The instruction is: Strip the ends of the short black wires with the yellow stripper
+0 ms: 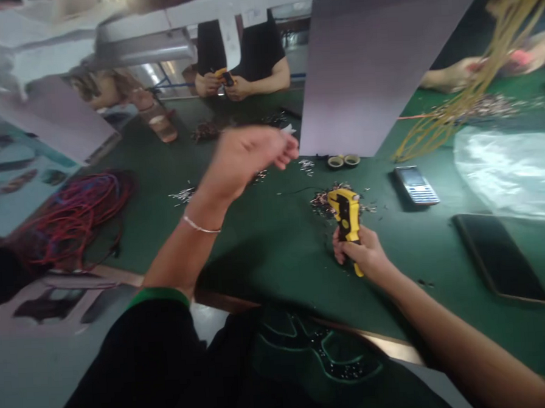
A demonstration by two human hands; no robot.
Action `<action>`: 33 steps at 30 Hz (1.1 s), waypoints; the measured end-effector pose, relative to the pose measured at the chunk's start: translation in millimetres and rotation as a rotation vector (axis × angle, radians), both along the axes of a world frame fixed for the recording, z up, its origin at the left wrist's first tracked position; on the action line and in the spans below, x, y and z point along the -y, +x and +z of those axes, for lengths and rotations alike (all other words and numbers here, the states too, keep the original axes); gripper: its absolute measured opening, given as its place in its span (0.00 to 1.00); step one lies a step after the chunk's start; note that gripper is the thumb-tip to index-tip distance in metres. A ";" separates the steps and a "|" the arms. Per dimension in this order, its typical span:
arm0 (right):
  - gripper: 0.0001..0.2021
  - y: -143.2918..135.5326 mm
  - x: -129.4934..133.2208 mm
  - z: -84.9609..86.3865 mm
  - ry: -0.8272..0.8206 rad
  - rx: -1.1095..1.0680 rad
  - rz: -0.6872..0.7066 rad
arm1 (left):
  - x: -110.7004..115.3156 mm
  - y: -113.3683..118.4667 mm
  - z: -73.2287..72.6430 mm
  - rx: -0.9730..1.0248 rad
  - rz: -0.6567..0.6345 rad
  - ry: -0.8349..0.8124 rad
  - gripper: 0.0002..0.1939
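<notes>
My right hand [364,251] is wrapped round the handle of a yellow and black wire stripper [347,215], whose head points away from me. Under and beside the tool's head lies a pile of small dark and coppery wire scraps [320,202]. My left hand [260,150] is raised over the green table [264,229], slightly blurred, with its fingers curled together. A small whitish piece [289,129] shows at its fingertips; what exactly the fingers hold is too small to make out.
Red and blue wires [81,214] lie coiled at the left. At the right are a keypad phone [416,185], a large dark phone [501,256], a clear plastic bag [511,170] and hanging yellow wires [477,99]. Tape rolls [344,161] sit by a pale divider [352,72]. People work opposite.
</notes>
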State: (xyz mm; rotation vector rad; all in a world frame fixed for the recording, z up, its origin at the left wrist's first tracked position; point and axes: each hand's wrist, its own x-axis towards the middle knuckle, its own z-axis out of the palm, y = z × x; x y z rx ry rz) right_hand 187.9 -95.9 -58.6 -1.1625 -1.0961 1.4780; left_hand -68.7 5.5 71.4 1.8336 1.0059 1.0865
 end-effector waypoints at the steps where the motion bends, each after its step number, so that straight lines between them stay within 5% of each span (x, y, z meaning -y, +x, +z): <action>1: 0.10 -0.7 -1.2 -0.7 -0.001 -0.007 0.000 | -8.6 9.7 -9.3 -0.054 -0.041 0.000 0.12; 6: 0.10 -1.9 -2.6 -3.4 0.000 -0.037 -0.013 | -28.3 31.6 -77.6 -0.195 -0.292 -0.158 0.22; 9: 0.09 -1.7 -2.0 -2.1 0.003 -0.029 -0.003 | -35.0 34.4 -96.8 -0.180 -0.244 -0.165 0.19; 17: 0.09 -3.0 -2.5 -3.0 -0.016 -0.046 -0.030 | -52.9 51.6 -100.2 -0.101 -0.110 -0.182 0.08; 33: 0.08 -3.6 -3.7 -5.7 -0.034 -0.071 -0.038 | -61.3 63.6 -104.8 -0.072 -0.091 -0.156 0.09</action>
